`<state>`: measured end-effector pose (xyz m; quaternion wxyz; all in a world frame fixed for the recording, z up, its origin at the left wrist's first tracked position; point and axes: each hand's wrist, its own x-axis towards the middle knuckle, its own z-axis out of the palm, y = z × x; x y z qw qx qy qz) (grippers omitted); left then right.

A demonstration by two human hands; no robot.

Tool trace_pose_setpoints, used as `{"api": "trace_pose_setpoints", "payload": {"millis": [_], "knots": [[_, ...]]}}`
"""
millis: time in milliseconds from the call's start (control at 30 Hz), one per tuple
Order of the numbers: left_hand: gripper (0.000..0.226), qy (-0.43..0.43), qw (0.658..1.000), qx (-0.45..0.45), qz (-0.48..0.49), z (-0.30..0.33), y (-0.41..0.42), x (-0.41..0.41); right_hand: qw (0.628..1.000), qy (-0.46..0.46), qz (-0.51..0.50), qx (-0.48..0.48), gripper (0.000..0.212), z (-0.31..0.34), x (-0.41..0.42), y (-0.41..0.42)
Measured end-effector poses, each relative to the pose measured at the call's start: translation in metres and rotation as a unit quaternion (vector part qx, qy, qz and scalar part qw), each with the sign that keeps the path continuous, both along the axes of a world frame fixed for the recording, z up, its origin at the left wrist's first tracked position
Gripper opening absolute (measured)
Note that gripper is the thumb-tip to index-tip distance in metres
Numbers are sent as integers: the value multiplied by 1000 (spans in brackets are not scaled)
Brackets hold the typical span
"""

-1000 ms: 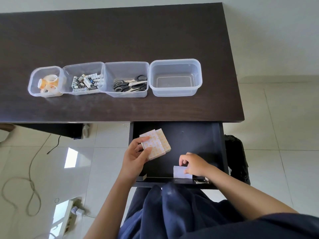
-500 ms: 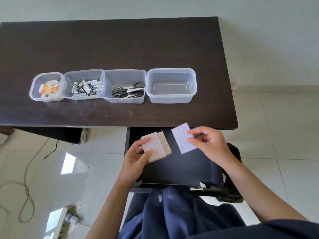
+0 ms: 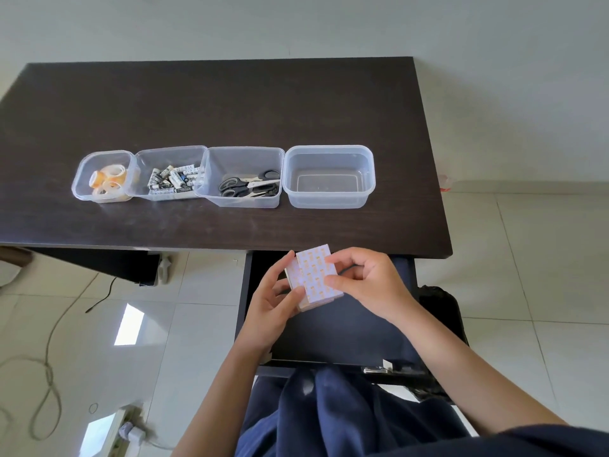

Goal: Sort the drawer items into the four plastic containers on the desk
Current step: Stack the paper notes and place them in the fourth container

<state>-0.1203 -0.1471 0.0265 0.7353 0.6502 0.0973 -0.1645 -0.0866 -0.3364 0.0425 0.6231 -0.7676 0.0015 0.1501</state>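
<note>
Since half a second ago, right hand [image 3: 369,285] has brought its card onto the card stack [image 3: 314,278]; both it and left hand [image 3: 273,301] grasp the stack, centre frame, above the open drawer [image 3: 346,328].

A tilted stack of orange-patterned white cards [image 3: 314,278] sits above the open dark drawer [image 3: 346,331].

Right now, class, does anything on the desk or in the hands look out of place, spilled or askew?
Nothing stands out. The four containers sit in a tidy row on the desk: tape rolls, batteries, scissors, and one empty container. Both hands hold the pad stack over the open drawer.
</note>
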Motion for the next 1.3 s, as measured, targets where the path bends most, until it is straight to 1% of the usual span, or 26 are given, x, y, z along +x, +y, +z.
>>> {"api": "trace_pose_setpoints", "payload": {"millis": [200,400,467,567,667,800,967,1033,1133,1200,1300], "knots": [[63,-12,1000,1,-27,0,3,2,996,-64,16,-59,43,-2,-2,1],[66,-15,999,-13,-37,1,-1,6,990,-107,3,-95,48,-12,-10,2],[69,-9,999,-26,-35,0,-3,7,990,-115,-8,-82,51,-15,-13,2],[70,-7,999,-36,-37,-1,-7,9,997,-72,-17,-26,51,-17,-16,5],[84,-7,999,-40,-35,0,-12,12,998,-42,-13,36,56,-23,-19,8],[97,-8,998,-52,-41,3,-16,14,998,-39,-25,42,56,-21,-20,12],[101,-4,997,-48,-53,9,-17,18,998,-44,-21,26,55,-21,-15,12],[95,-4,998,-38,-51,11,-17,19,998,-51,-16,28,56,-20,-14,13],[69,-1,999,-21,-33,13,-20,22,998,-56,-9,33,59,-18,-11,14],[64,3,1000,-15,-25,15,-21,25,998,-57,-11,37,58,-17,-8,14],[64,6,1000,-4,-15,19,-21,32,997,-37,-21,64,55,-11,2,9]]}}
